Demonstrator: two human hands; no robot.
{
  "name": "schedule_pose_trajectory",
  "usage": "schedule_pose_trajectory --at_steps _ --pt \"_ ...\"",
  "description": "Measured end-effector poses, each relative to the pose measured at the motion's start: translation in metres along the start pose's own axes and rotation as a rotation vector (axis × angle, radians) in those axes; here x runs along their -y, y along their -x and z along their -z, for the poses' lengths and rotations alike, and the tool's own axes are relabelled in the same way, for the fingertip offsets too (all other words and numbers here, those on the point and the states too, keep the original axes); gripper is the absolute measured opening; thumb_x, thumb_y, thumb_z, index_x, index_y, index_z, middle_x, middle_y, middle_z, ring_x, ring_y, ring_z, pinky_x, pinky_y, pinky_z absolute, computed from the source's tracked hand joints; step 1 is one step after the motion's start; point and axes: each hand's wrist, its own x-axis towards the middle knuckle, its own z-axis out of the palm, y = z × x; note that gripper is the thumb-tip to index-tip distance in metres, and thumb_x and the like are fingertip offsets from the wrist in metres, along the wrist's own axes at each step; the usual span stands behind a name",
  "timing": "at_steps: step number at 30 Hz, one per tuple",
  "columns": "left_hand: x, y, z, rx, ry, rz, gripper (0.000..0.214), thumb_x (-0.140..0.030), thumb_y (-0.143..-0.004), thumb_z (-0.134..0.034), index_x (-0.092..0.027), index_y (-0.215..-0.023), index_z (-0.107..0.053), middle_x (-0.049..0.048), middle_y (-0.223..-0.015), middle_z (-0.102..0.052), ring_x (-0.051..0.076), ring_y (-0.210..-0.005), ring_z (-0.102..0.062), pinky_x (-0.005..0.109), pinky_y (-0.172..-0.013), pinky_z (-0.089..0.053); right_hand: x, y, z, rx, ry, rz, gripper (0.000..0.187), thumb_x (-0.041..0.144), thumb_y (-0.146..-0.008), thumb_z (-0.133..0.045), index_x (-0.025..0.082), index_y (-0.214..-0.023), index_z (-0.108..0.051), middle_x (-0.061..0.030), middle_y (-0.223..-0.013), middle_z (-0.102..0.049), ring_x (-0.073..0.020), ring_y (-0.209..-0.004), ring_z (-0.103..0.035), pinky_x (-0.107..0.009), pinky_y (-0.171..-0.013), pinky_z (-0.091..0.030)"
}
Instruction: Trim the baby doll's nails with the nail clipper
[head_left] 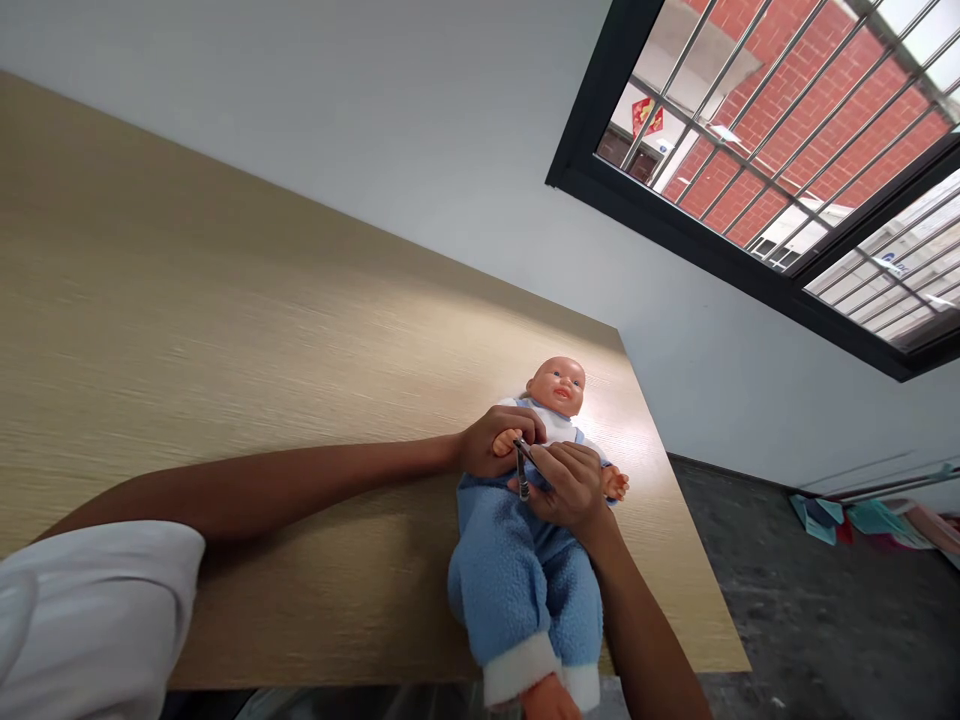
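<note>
A baby doll (pixel 499 560) in a fuzzy blue outfit with white cuffs lies on its back on the wooden table (pixel 300 360), its head away from me and its feet at the near edge. My left hand (pixel 486 440) is closed around the doll's hand (pixel 507 442) on the left side, holding it over the belly. Pinched in my right hand (pixel 570 482) is a small metal nail clipper (pixel 523 470), its jaw end at the fingers of that doll hand. The doll's other hand (pixel 615 483) lies loose beside my right wrist.
A pale wall (pixel 375 130) runs along the table's far side. Upper right is a dark-framed window (pixel 570 165) with metal bars. Beyond the table's right edge lies the dark floor (pixel 757 580), with colourful items (pixel 870 520) on a rack.
</note>
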Motion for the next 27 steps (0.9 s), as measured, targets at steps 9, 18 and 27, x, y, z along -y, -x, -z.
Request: schedule_pose_trajectory --at_steps 9,18,27 --pt "0.0016 0.0001 -0.0005 -0.005 -0.002 -0.030 0.042 -0.049 -0.097 -0.049 -0.015 -0.072 -0.052 0.0123 -0.084 -0.069 0.016 -0.075 -0.063 0.027 -0.069 -0.052 0.0016 -0.0013 0.0004 0.010 -0.002 -0.020 0.025 0.031 -0.097 -0.054 0.015 -0.116 -0.056 -0.0010 -0.066 -0.065 -0.0145 -0.055 -0.058 -0.028 -0.051 -0.043" --pt "0.0004 0.0000 -0.0010 -0.018 -0.001 -0.038 0.037 -0.045 -0.094 -0.055 -0.015 -0.073 -0.053 0.0107 -0.083 -0.068 0.015 -0.073 -0.064 0.026 -0.068 -0.052 0.0009 0.0009 0.0016 0.039 -0.011 -0.035 0.027 0.021 -0.095 -0.050 0.016 -0.120 -0.056 -0.0019 -0.070 -0.067 -0.0152 -0.058 -0.061 -0.028 -0.054 -0.046" --pt "0.0016 0.0005 -0.0008 -0.016 0.005 -0.025 0.037 -0.046 -0.094 -0.054 -0.016 -0.071 -0.053 0.0107 -0.084 -0.069 0.016 -0.073 -0.065 0.027 -0.070 -0.053 0.0014 0.0006 0.0001 0.018 -0.011 -0.031 0.025 0.034 -0.099 -0.052 0.015 -0.113 -0.058 -0.0017 -0.067 -0.065 -0.0141 -0.055 -0.057 -0.028 -0.052 -0.042"
